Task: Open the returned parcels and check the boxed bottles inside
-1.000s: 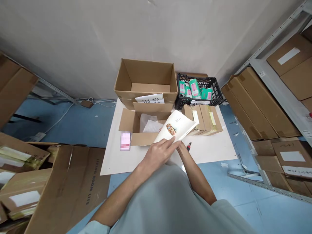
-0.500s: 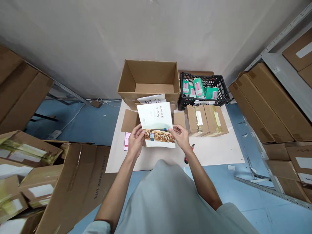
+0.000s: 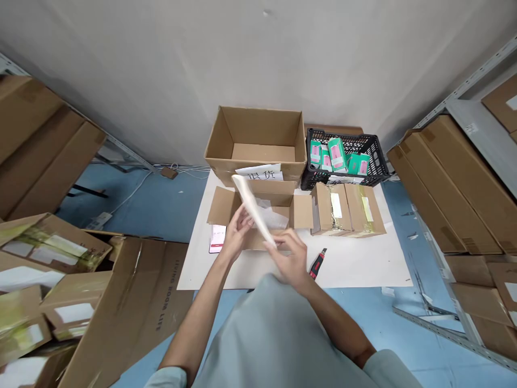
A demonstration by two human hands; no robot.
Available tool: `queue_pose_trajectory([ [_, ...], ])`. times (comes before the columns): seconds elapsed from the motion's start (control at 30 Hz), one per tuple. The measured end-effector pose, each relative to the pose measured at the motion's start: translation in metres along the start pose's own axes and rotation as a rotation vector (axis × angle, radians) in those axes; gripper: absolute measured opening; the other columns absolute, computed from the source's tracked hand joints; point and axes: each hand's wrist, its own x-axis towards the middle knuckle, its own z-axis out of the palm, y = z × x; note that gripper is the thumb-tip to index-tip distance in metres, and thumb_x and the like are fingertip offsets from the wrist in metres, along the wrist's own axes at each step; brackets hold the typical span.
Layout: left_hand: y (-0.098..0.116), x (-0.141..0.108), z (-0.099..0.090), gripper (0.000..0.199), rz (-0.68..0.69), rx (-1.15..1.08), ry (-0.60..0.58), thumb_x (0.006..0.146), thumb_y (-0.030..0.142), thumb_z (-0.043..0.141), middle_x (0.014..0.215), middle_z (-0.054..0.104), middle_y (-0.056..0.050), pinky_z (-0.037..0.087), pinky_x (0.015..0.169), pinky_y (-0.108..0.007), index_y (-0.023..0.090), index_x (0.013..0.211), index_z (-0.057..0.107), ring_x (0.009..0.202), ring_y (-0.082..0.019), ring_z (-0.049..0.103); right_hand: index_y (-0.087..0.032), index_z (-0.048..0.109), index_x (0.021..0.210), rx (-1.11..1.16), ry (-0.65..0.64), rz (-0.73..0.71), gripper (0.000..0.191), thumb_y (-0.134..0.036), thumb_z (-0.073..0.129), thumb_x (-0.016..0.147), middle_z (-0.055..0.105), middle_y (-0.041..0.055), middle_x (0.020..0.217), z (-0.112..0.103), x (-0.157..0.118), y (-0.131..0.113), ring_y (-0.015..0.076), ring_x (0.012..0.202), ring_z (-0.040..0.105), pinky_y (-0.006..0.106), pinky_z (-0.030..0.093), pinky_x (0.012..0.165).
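Note:
A thin white book (image 3: 253, 209) is held up edge-on over an open cardboard box (image 3: 226, 203), its printed cover turned out of sight. My left hand (image 3: 238, 229) has its fingers closed on the book's left side. At the lower corner, my right hand (image 3: 291, 256) pinches the book between thumb and fingers. Crumpled white packing paper (image 3: 278, 219) lies inside the box. A phone (image 3: 217, 238) with a lit screen rests left of it. To the right of my right hand lies a red and black utility knife (image 3: 318, 264).
Behind stands a larger open carton (image 3: 258, 134) with a paper sign (image 3: 264, 173). A black plastic crate (image 3: 377, 161) of green-and-pink packs is at the back right, with two taped boxes (image 3: 347, 210) before it. Stacked cartons (image 3: 52, 253) and a metal shelf (image 3: 464, 118) flank the table.
The book has turned from cover-facing to edge-on, uncovering the open box and its packing paper. My right hand has moved lower, to the book's bottom corner. The camera view has shifted slightly.

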Motion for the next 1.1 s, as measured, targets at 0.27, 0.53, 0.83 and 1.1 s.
queue_pose_trajectory([
  [0.27, -0.019, -0.056, -0.023, 0.083, -0.364, -0.195, -0.181, 0.079, 0.056, 0.097, 0.154, 0.07, -0.016, 0.064, 0.11, -0.048, 0.029, 0.152, 0.069, 0.139, -0.04, 0.071, -0.024, 0.067, 0.083, 0.122, 0.095, 0.571, 0.053, -0.075, 0.079, 0.087, 0.073, 0.0045, 0.079, -0.043, -0.019, 0.08, 0.0253, 0.071, 0.074, 0.034, 0.06, 0.063],
  [0.53, 0.035, 0.013, -0.028, 0.109, -0.334, -0.067, -0.377, 0.089, 0.058, 0.088, 0.164, 0.062, -0.016, 0.072, 0.067, -0.039, 0.041, 0.178, 0.029, 0.111, -0.034, 0.08, -0.019, 0.081, 0.105, 0.104, 0.032, 0.409, 0.062, -0.077, 0.081, 0.083, 0.086, 0.015, 0.11, -0.05, 0.074, 0.07, 0.0368, 0.106, 0.081, 0.045, 0.068, 0.091],
  [0.83, 0.129, 0.107, -0.011, 0.079, 0.227, 0.138, -0.166, 0.09, 0.064, 0.081, 0.162, 0.064, -0.019, 0.046, 0.13, -0.053, 0.02, 0.153, 0.064, 0.153, -0.036, 0.059, -0.018, 0.076, 0.142, 0.244, 0.222, 0.275, 0.084, -0.08, 0.074, 0.085, 0.074, 0.0166, 0.149, -0.038, 0.21, 0.065, 0.0324, 0.128, 0.077, 0.047, 0.063, 0.109],
  [1.1, -0.025, 0.042, -0.124, 0.084, 0.009, 0.525, 0.441, 0.082, 0.066, 0.077, 0.162, 0.061, -0.022, 0.036, 0.135, -0.059, 0.017, 0.149, 0.063, 0.156, -0.041, 0.053, -0.017, 0.076, 0.129, -0.12, 0.222, 0.71, 0.097, -0.094, 0.073, 0.071, 0.074, 0.0249, 0.146, -0.061, 0.018, 0.176, 0.0422, 0.146, 0.064, 0.054, 0.052, 0.123],
])
